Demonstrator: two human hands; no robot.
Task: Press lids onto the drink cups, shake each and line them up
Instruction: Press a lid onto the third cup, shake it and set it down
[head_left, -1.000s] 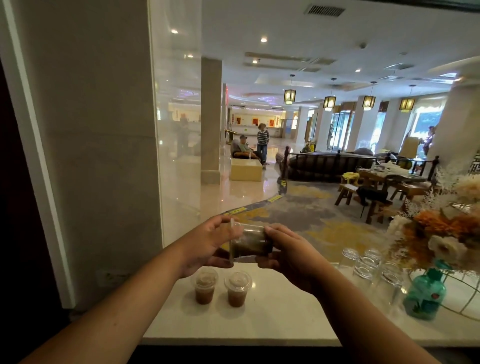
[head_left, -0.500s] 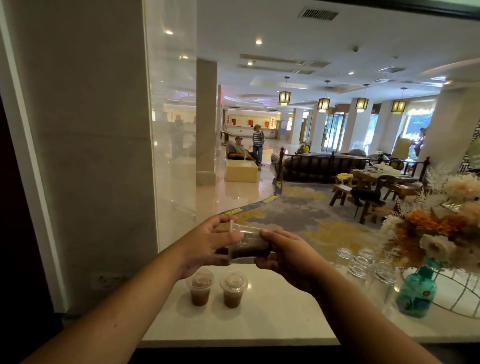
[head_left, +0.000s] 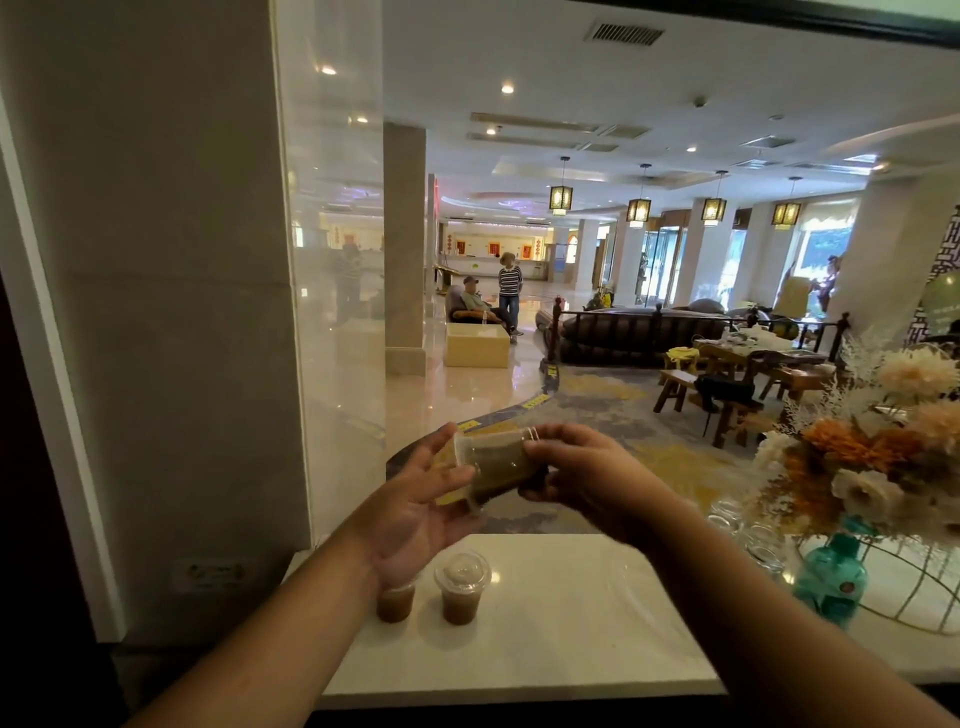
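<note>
Two hands (head_left: 519, 483) on sideways cup (head_left: 498, 465), above two lidded cups (head_left: 460, 587).

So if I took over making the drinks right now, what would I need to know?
Left hand: open, palm against the lid end of the held cup.
Right hand: gripping that cup's base; the cup lies on its side in the air, mid-shake.
Done: two lidded cups stand side by side on the white counter.
Left: finish shaking, then stand this cup in line beside them.
</note>
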